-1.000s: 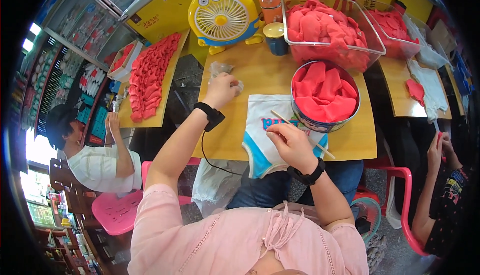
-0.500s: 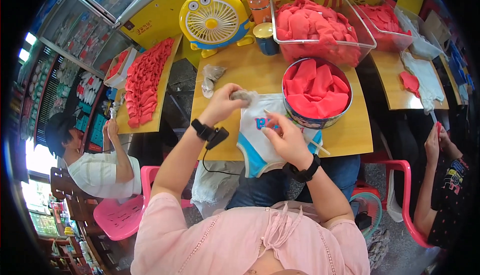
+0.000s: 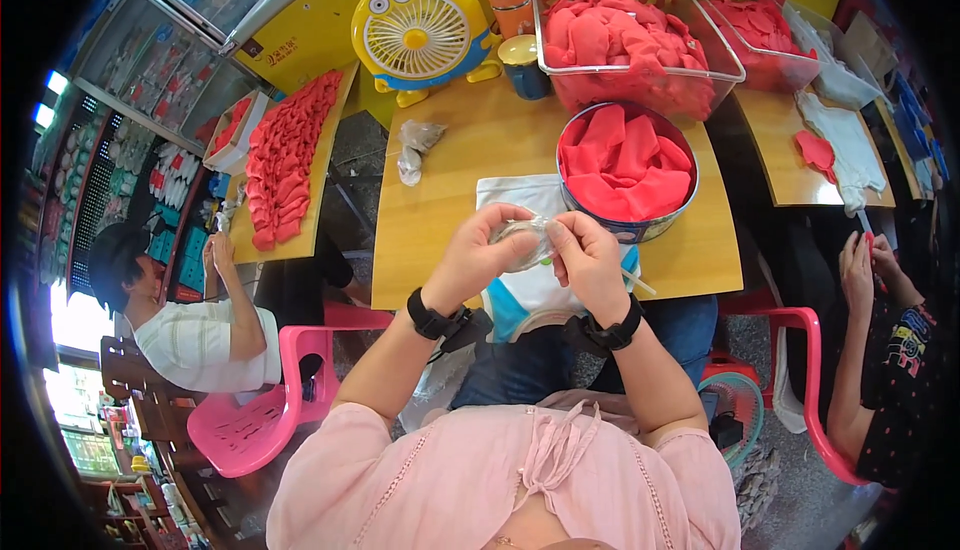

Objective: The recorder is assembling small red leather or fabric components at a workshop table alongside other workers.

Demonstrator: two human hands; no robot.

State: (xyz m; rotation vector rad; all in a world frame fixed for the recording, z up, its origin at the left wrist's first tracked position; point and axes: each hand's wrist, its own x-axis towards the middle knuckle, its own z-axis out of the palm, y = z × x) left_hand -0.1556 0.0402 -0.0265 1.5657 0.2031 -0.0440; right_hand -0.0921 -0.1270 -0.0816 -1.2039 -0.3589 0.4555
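Above the near edge of the wooden table, my left hand (image 3: pixel 482 258) is closed around a small clear plastic bag (image 3: pixel 526 242) with something greyish in it. The fingers of my right hand (image 3: pixel 594 262) pinch the bag's other end, so both hands meet over it. Beneath them lies a white garment (image 3: pixel 512 188) with blue trim, its print mostly covered by my hands. A thin pale stick (image 3: pixel 640 284) pokes out beside my right wrist. Just beyond my right hand stands a round tin (image 3: pixel 650 228) full of folded red fabric (image 3: pixel 640 165).
Two more small bags (image 3: pixel 415 148) rest on the table's left. At the back are a yellow fan (image 3: pixel 415 40), an orange bottle (image 3: pixel 510 8), a blue cup (image 3: pixel 527 75) and a clear bin (image 3: pixel 560 85) of red pieces. People sit at tables on both sides.
My left hand has brought the small bag from the garment's upper left toward me. My right hand has come up to it and now pinches its end.
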